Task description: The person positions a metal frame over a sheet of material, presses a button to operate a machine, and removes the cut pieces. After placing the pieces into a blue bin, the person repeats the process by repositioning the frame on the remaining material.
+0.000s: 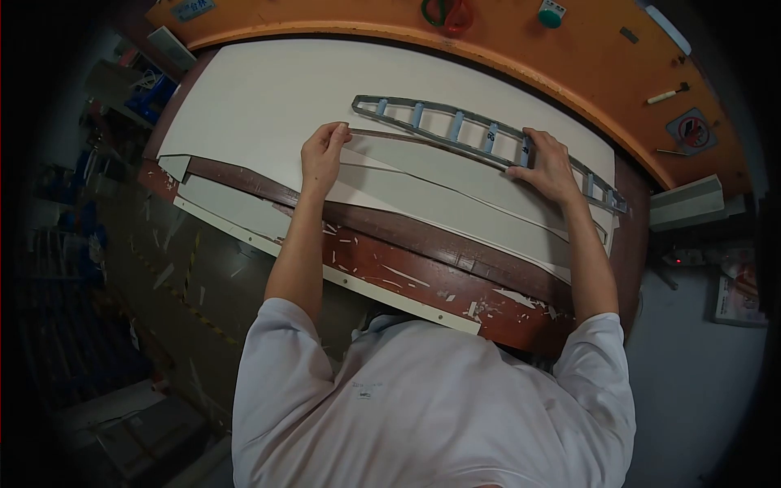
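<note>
My right hand (547, 167) is closed around a long, ladder-shaped grey frame (458, 125), which has pale blue crosspieces and tapers at its ends. Its thumb lies at the near rail and its fingers reach over the far side. My left hand (324, 156) has thumb and fingers pinched at the left end of a long white cut piece (407, 154) with a dark line along its far edge. Just what sits between those fingertips is partly hidden. Nearer my body lies another white piece (439, 203) with a curved edge.
A large white sheet (268, 89) covers the back of the reddish-brown table (390, 264). White scraps (512, 298) litter the near side, by a pale edge strip (390, 299). An orange panel (569, 57) behind carries red-handled scissors (455, 16) and a green button (550, 16).
</note>
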Demonstrator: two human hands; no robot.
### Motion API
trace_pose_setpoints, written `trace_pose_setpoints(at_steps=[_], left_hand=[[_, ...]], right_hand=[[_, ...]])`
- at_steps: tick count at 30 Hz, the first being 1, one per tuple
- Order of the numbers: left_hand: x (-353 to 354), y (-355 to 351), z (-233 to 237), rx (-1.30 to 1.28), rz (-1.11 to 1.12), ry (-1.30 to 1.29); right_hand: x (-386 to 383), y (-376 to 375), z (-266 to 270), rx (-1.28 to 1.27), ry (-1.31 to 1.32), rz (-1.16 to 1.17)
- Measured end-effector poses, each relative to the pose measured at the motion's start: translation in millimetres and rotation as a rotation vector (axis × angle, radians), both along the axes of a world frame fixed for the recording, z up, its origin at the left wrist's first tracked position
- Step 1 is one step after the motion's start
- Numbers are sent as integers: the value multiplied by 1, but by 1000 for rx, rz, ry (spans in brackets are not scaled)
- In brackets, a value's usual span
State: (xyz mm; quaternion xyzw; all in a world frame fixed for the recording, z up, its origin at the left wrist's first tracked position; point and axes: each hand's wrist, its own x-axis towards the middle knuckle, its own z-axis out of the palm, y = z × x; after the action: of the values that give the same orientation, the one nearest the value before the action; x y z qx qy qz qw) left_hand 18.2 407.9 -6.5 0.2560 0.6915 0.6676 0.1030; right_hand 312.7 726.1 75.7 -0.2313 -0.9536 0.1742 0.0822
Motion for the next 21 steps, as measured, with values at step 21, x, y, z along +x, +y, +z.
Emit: trace_pose_setpoints(at_steps=[21], left_hand=[[11,14,33,-376,58,309]], right_hand=[[100,32,-17,41,283,-348]])
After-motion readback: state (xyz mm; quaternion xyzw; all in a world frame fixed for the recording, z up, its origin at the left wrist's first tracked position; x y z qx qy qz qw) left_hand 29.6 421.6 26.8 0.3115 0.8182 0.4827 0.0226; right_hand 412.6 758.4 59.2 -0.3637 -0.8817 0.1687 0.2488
